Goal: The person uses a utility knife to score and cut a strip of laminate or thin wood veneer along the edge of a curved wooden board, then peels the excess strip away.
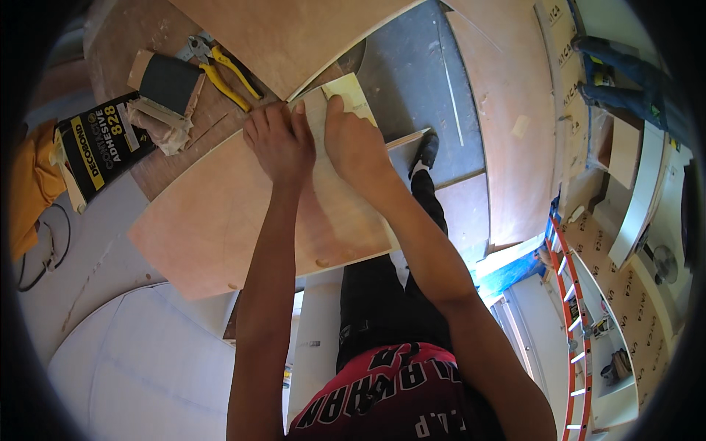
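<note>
My left hand [279, 143] rests on a curved light plywood board [198, 228], fingers lightly bent and apart near its upper edge, thumb beside my right hand. My right hand [353, 143] is closed at a pale yellow piece [353, 95] on the board's upper right corner; what is in its fingers is hidden. Just beyond my left hand lie yellow-handled pliers [224, 84], open at the handles, and a dark rectangular block [165, 84] with crumpled scraps. A black adhesive can [95, 151] lies farther left.
Large plywood panels [294, 29] lie above and to the right [500, 132]. A grey slab [419, 66] sits between them. An orange ladder [577, 345] is at the lower right. An orange cloth [29, 184] and cable [51, 261] are at the left. Another person's legs [618, 95] show upper right.
</note>
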The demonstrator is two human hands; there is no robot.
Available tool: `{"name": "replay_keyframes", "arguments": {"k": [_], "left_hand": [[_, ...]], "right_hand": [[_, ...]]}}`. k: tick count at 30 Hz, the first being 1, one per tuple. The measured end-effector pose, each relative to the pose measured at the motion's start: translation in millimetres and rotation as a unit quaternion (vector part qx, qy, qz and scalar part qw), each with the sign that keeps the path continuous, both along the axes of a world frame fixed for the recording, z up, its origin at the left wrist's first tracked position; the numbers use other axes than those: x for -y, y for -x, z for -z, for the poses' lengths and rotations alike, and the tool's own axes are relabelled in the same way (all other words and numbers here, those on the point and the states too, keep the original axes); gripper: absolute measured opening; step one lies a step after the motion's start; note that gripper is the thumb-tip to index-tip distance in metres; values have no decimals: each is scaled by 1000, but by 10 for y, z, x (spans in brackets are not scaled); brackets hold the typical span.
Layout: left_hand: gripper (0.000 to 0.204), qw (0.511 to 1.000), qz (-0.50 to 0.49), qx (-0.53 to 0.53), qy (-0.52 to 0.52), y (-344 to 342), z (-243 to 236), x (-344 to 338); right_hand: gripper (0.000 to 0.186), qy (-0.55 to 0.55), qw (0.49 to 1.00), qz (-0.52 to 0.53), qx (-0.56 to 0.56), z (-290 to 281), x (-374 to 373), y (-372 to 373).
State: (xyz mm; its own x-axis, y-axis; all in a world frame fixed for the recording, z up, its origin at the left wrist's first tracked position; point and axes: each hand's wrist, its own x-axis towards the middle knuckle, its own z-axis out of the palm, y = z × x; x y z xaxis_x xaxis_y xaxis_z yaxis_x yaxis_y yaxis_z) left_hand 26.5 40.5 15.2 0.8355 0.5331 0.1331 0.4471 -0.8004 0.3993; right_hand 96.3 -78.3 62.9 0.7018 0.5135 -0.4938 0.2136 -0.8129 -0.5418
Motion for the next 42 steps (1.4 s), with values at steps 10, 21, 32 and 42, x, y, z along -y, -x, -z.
{"name": "replay_keyframes", "arguments": {"k": [10,21,32,42], "left_hand": [[30,999,13,-26,-20,-16,34,-44],[31,1000,0,-15,-13,-2,41,-11],[31,998,29,5,-56,2,89,-55],[37,999,3,6,-52,57,142,-86]], "right_hand": [[13,35,996,-5,-81,-105,358,314],[26,9,998,-2,-58,-220,289,163],[20,-35,999,-8,31,72,74,21],[22,78,990,-47,-109,-313,1089,1082]]}}
